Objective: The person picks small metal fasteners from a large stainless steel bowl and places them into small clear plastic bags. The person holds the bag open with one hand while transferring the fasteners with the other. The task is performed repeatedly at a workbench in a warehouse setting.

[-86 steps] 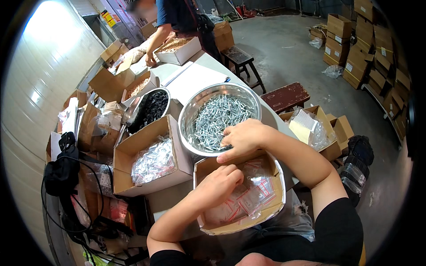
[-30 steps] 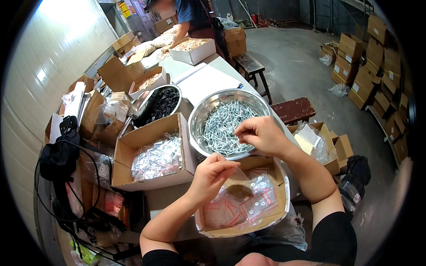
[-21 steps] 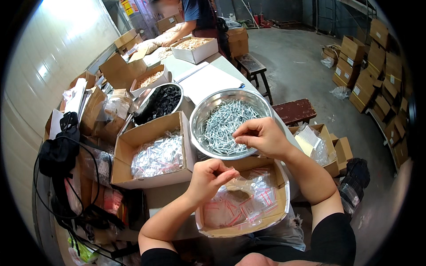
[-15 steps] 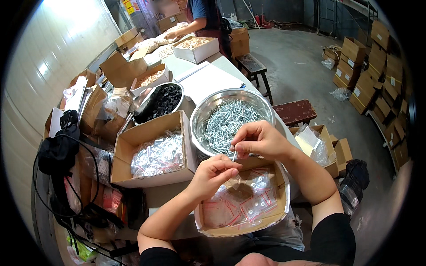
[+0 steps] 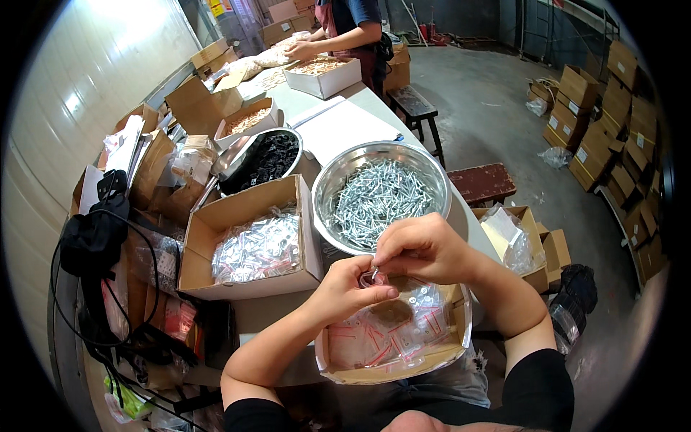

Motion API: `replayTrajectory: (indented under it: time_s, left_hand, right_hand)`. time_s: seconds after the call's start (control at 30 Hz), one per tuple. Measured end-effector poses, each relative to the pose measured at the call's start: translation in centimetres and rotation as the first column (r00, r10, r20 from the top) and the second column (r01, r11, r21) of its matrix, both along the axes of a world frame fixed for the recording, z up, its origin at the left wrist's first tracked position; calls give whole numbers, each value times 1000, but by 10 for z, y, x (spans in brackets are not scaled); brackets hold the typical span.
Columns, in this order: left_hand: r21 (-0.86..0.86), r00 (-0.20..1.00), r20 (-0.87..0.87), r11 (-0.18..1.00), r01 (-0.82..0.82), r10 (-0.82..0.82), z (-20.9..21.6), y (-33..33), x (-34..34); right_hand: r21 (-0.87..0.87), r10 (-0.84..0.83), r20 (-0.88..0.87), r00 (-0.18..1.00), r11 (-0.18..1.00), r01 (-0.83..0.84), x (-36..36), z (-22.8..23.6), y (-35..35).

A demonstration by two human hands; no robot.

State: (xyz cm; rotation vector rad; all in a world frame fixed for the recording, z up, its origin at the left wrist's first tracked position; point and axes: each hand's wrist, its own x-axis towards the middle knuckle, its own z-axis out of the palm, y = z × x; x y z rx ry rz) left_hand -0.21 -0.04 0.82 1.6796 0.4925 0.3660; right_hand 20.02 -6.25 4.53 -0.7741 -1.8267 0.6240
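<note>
My left hand (image 5: pixel 344 291) is closed on a small clear zip bag (image 5: pixel 372 279) with a red edge, its mouth held up between thumb and fingers. My right hand (image 5: pixel 425 248) pinches a silvery screw (image 5: pixel 375 271) at the bag's mouth; the fingers hide most of it. Both hands meet over the near rim of a steel bowl (image 5: pixel 322 209) heaped with silvery screws (image 5: pixel 381 198). Right below them, a shallow cardboard tray (image 5: pixel 464 338) holds several flat clear bags with red edges (image 5: pixel 403 327), some with small round parts inside.
Left of the bowl stands a cardboard box (image 5: pixel 248 289) of filled clear bags. Behind it are a container of black parts (image 5: pixel 270 162) and boxes of small wooden pieces (image 5: pixel 248 121). A co-worker (image 5: pixel 353 36) stands at the table's far end. Stools (image 5: pixel 482 183) and stacked cartons (image 5: pixel 597 151) are at right.
My right hand has come down and nearer to my left, bringing the screw to the bag's mouth. The bag's red edge now shows between my left fingers. The co-worker's arms have shifted.
</note>
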Motion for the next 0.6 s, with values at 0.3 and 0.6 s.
replayTrajectory:
  time_s: [0.3,0.6]
  left_hand:
    - [-94,997,21,992,79,-77,0,-1,5]
    - [-351,968,221,917,190,-116,-7,0,7]
  right_hand:
    - [-11,27,249,968,1000,-25,-5,1,-6]
    - [-26,-242,378,894,962,271,18,-17,20]
